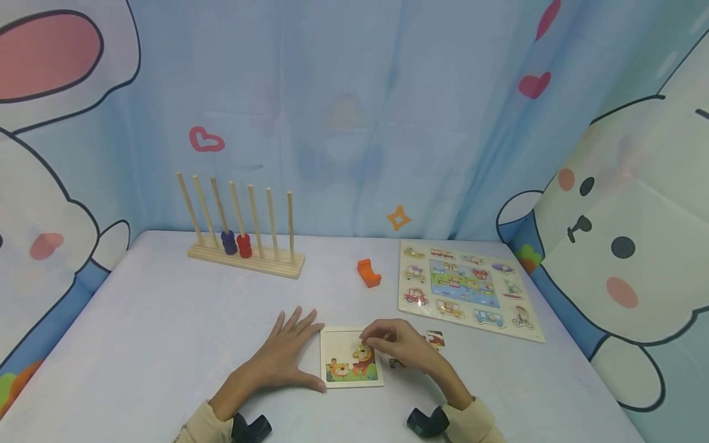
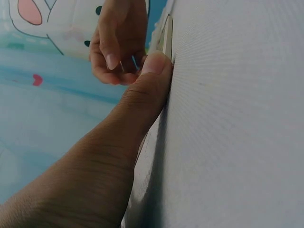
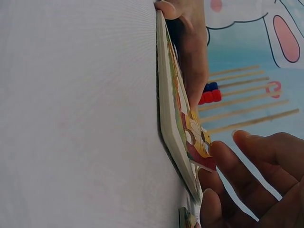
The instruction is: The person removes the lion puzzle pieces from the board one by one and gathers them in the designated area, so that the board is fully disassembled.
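A small square wooden puzzle board [image 1: 354, 384] lies flat before me. My left hand [image 1: 290, 354] rests beside it with fingers spread, its thumb [image 2: 154, 66] against the board's lower left edge. Over the upper right part of the board, my right hand [image 1: 401, 343] pinches a puzzle piece with a lion picture [image 1: 364, 359] in its fingertips. That piece [image 3: 197, 137] is tilted up from the board in the right wrist view. At the board's lower left, an orange animal picture [image 1: 339, 369] shows. Loose puzzle pieces [image 1: 436, 339] lie near the right hand, one partly hidden beneath it.
A wooden peg rack [image 1: 249, 261] with blue beads [image 1: 229, 242] and red beads [image 1: 244, 245] stands at the back left. An orange block [image 1: 368, 273] lies at centre back. A larger picture puzzle board [image 1: 471, 286] lies at the right. Printed curtains [image 1: 343, 123] surround the table.
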`<state>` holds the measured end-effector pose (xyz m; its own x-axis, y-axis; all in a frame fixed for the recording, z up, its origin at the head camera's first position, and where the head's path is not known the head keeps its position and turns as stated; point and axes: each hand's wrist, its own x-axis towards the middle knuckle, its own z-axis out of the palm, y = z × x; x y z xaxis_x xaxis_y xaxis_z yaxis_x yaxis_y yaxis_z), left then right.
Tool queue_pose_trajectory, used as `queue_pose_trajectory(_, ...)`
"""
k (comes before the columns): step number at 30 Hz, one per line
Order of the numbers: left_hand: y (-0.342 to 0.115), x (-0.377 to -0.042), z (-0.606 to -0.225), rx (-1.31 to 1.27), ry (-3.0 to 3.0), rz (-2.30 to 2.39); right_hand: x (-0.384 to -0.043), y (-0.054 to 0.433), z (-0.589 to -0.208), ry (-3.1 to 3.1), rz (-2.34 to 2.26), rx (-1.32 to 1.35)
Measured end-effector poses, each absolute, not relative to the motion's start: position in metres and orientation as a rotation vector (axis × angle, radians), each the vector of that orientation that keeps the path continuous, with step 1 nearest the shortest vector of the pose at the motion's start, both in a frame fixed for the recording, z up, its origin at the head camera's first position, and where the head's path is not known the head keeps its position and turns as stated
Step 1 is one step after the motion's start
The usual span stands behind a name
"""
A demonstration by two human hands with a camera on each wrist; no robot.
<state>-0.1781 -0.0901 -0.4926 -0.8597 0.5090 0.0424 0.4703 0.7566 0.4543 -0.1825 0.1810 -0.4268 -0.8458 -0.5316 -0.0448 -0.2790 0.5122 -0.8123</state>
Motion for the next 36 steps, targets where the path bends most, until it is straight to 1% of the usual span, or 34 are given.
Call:
queue_pose_trajectory(5,-0.090,-0.179,-0.493,0.792,2.860,0.707,-0.186,0.184,-0.432,2.425,-1.293,-0.696)
queue_pose_trajectory(12,-0.090,-0.179,-0.494,0.791,2.857,0.709,-0.198,0.194,-0.460,2.426,-1.253,-0.686)
queue_pose_trajectory(15,-0.090,-0.179,-0.494,0.791,2.859,0.714,-0.201,0.197,-0.465,2.437,-1.231,-0.693)
queue_pose_trajectory(26,-0.091,-0.179,-0.494,0.806,2.863,0.704,-0.200,0.194,-0.465,2.558,-1.093,-0.725)
queue_pose_trajectory(36,-0.091,-0.180,-0.495,0.807,2.866,0.695,-0.201,0.197,-0.462,2.595,-1.124,-0.715)
